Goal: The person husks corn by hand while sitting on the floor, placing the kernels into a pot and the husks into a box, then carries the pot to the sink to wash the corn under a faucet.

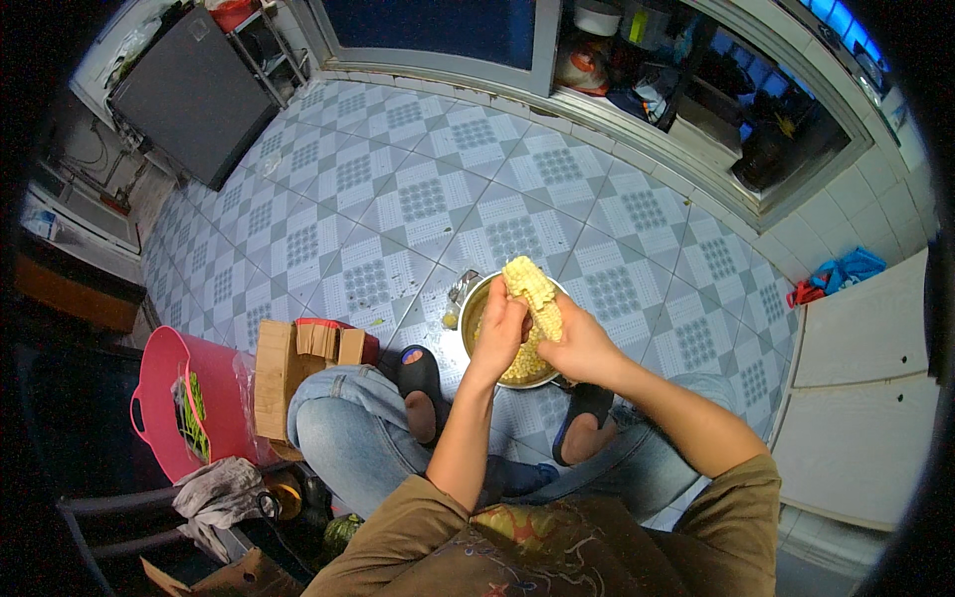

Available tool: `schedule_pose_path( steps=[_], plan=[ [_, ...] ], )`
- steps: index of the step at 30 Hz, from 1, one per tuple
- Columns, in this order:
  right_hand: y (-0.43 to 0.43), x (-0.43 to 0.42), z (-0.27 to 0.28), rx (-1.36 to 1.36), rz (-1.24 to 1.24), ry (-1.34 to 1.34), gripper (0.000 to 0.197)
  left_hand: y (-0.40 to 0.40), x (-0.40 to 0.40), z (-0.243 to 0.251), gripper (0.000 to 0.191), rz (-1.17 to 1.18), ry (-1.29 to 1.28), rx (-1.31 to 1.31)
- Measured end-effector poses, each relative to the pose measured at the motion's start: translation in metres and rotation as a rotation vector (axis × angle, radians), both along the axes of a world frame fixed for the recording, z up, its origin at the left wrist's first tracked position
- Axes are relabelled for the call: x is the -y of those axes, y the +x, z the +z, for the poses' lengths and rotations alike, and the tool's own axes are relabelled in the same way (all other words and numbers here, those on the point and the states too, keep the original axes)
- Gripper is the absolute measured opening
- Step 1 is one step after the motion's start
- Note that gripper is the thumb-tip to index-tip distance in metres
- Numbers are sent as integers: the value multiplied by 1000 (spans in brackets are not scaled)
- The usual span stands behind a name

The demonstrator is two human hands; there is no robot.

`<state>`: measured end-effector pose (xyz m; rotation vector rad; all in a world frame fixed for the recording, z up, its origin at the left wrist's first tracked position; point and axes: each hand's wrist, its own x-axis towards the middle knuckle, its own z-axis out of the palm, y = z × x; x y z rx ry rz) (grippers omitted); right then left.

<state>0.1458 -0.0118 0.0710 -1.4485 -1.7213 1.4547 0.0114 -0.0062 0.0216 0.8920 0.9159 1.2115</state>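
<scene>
Both my hands hold a pale yellow corn cob [531, 287] over a metal pot [468, 328], its upper end pointing away from me. My left hand [502, 324] grips the cob's left side, with the thumb against the kernels. Around its lower right part my right hand [578, 339] is closed. Part of the cob shows rows of kernels, and its surface is uneven where my thumb rests. Loose corn kernels [526, 363] lie in the pot, which stands on the floor between my feet. My hands hide part of the pot's inside.
Crumpled clear plastic [456, 298] lies left of the pot on the tiled floor [418, 201]. A cardboard box [274, 377] and a pink tub [224, 403] with green vegetables stand at my left. White cabinets [850, 388] are at the right.
</scene>
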Motion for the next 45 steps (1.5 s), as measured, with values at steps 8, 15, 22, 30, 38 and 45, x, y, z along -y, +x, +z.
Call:
schedule_pose_path(
  steps=[8, 15, 22, 30, 38, 45],
  plan=[
    [7, -8, 12, 469, 58, 203, 40, -6, -1, 0, 19, -120, -57, 3],
    [16, -12, -6, 220, 82, 122, 45, -7, -2, -10, 27, -86, -50, -21],
    [14, -16, -3, -206, 66, -196, 45, -14, -3, 8, 29, -204, -143, 160],
    [12, -14, 11, -238, 72, -281, 46, -4, -2, -8, 22, -41, 102, -152],
    [13, -10, -8, 254, 86, 262, 43, -15, -4, -5, 40, -176, -64, -73],
    [1, -3, 1, 456, 33, 250, 41, 10, 0, -13, 53, 129, 217, -480]
  ],
)
